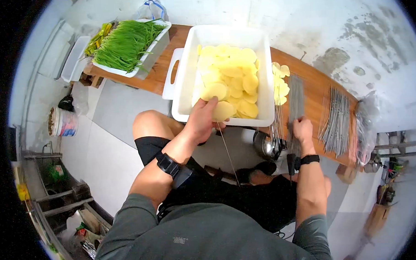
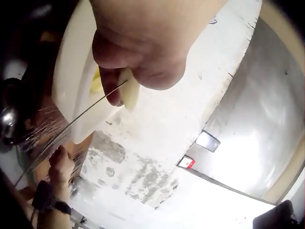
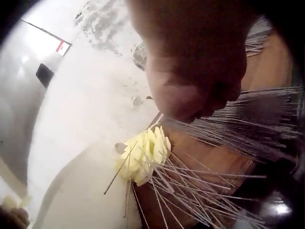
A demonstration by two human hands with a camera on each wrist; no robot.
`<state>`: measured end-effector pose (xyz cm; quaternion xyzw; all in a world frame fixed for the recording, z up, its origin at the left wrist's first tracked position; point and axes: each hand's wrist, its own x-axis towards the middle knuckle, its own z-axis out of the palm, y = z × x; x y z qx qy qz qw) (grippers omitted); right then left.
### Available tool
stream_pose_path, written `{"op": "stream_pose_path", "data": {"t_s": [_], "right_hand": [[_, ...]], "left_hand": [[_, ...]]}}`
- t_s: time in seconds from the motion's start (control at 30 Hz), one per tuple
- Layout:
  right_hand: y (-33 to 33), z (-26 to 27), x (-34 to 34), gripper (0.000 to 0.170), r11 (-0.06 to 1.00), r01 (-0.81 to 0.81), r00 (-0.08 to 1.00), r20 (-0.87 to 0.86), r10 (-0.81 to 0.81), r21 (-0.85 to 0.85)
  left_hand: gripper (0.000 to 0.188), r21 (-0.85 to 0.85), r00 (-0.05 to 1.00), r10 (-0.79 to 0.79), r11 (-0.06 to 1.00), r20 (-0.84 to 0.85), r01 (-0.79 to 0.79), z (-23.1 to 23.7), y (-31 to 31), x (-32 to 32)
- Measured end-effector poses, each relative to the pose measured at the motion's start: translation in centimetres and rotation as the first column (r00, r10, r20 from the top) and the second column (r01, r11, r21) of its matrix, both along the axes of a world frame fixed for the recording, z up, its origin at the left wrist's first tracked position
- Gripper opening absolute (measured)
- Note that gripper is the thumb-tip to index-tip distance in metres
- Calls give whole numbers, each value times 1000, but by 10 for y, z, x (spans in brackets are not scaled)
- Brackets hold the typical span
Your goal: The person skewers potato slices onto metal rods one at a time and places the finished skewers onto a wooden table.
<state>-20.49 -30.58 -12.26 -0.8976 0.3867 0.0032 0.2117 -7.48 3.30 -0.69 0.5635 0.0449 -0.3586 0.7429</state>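
My left hand (image 1: 200, 121) pinches a pale yellow potato slice (image 1: 223, 111) at the near rim of a white plastic tub (image 1: 267, 82). A thin skewer (image 1: 228, 152) runs down from that slice; in the left wrist view its tip shows at the slice's face (image 2: 130, 95). Loose potato slices (image 1: 235, 71) fill the tub. Over a pile of thin skewers (image 1: 296, 97) on the wooden board, my right hand (image 1: 303, 130) has its fingers curled. Its fingertips are hidden, and I cannot tell if they grip a skewer. Skewered potato slices (image 3: 147, 155) lie between tub and pile.
A second bundle of skewers (image 1: 335, 121) lies farther right on the wooden board (image 1: 314, 85), by a clear plastic bag (image 1: 368, 124). At the back left stands a white tub of green stalks (image 1: 129, 45). A shiny metal pot (image 1: 265, 145) sits below the board.
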Motion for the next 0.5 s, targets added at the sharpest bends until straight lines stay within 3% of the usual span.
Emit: {"op": "stream_pose_path", "data": {"t_s": [0.07, 0.13, 0.17, 0.23, 0.27, 0.3, 0.37, 0.43, 0.47, 0.5], "right_hand": [[3, 0, -3, 38, 1000, 9, 1000, 19, -10, 4], [8, -7, -12, 30, 999, 34, 971, 236, -34, 2], [7, -14, -18, 30, 1000, 31, 970, 240, -30, -3], [16, -15, -31, 26, 906, 114, 897, 350, -271, 408], [28, -6, -45, 17, 760, 96, 816, 386, -430, 643], [43, 8, -56, 17, 761, 94, 818, 385, -426, 641], [68, 30, -75, 14, 622, 42, 726, 404, -557, 782], [107, 66, -85, 14, 665, 23, 719, 450, -530, 746], [117, 58, -94, 14, 757, -22, 741, 519, -425, 653], [132, 69, -98, 10, 780, -77, 776, 528, -344, 621]], "left_hand": [[27, -21, 999, 26, 999, 35, -26, -2, 1, -1], [27, -72, 999, 46, 996, 22, -44, -10, 3, 0], [27, -121, 998, 69, 990, 9, -67, -13, 4, 2], [26, -135, 996, 81, 988, 23, -77, -15, 7, 3], [26, -143, 996, 86, 986, 33, -81, -15, 9, 3], [26, -145, 995, 90, 986, 31, -84, -14, 10, 2], [24, -73, 992, 125, 990, 32, -123, -11, 9, 4], [23, -69, 991, 132, 989, 27, -130, -8, 6, 4], [23, -64, 990, 140, 988, 25, -138, -8, 4, 3], [23, -65, 991, 130, 990, 22, -128, -9, 1, 2]]}}
